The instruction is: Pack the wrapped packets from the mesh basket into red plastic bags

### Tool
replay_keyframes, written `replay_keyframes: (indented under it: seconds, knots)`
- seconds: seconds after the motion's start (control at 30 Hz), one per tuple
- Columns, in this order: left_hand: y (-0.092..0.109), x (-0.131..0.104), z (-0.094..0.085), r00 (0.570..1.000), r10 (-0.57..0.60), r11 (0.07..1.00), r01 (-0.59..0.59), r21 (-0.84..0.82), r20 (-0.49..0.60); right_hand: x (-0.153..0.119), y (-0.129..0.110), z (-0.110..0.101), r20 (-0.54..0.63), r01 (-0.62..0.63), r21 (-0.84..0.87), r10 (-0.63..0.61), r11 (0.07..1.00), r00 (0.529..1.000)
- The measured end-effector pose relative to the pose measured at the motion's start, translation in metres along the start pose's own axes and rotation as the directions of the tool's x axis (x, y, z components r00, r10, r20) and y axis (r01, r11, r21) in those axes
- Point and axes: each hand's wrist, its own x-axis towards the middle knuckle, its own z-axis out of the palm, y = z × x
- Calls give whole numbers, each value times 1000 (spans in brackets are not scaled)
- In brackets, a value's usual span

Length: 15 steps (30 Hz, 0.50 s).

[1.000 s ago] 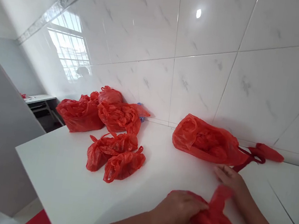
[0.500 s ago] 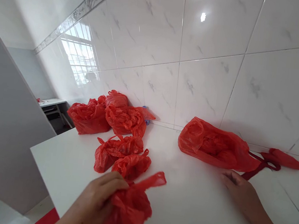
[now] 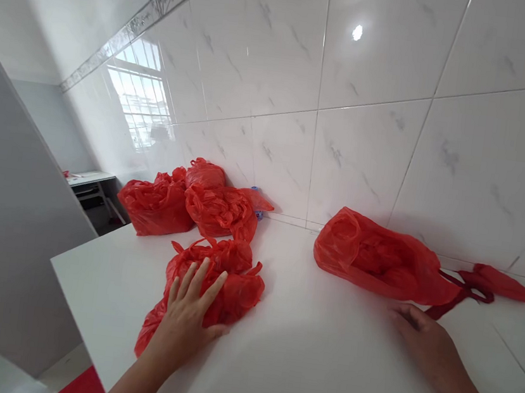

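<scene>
My left hand lies spread, palm down, over a cluster of crumpled red plastic bags on the white table. One more red plastic bag sticks out beside its wrist, partly hidden by the hand. On the right, my right hand rests on the table with its fingers curled together; whether anything is between them I cannot make out. Just beyond it lies a large open red plastic bag with more crumpled red plastic inside.
Bulging red bags stand at the back left against the tiled wall. A dark red strap and a small red pouch lie at the far right. A grey partition rises past the table's left edge.
My left hand has let go of the red plastic bag, which now lies at the near side of the cluster. The hand has opened flat on the bags. My right hand stays put.
</scene>
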Motion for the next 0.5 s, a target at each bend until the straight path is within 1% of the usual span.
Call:
replay_keyframes:
  seconds: [0.07,0.13,0.2,0.27,0.3,0.37,0.43,0.5]
  knots:
    - [6,13,2,1000,8,1000,-9,28,6,1,0,0,-2,4,9,-4,1000,1000]
    - [5,27,9,999,-27,999,26,25,43,2,1,0,-3,-2,2,2,1000,1000]
    - [-2,38,20,992,-80,997,79,11,100,3,0,0,-1,-5,-11,5,1000,1000]
    - [-14,45,31,982,-90,996,92,-2,165,3,-1,0,4,-5,-9,5,1000,1000]
    - [-21,47,34,979,-75,997,79,-10,187,3,-2,0,6,-5,-4,5,1000,1000]
    - [-35,50,37,979,-9,999,18,-40,206,1,-6,-1,6,-14,4,14,1000,1000]
    - [-50,52,36,977,82,994,-66,-85,198,-1,-11,-1,-4,-14,16,14,1000,1000]
    - [-66,53,35,969,169,982,-150,-118,179,-4,-17,-1,-12,17,46,-17,999,1000]
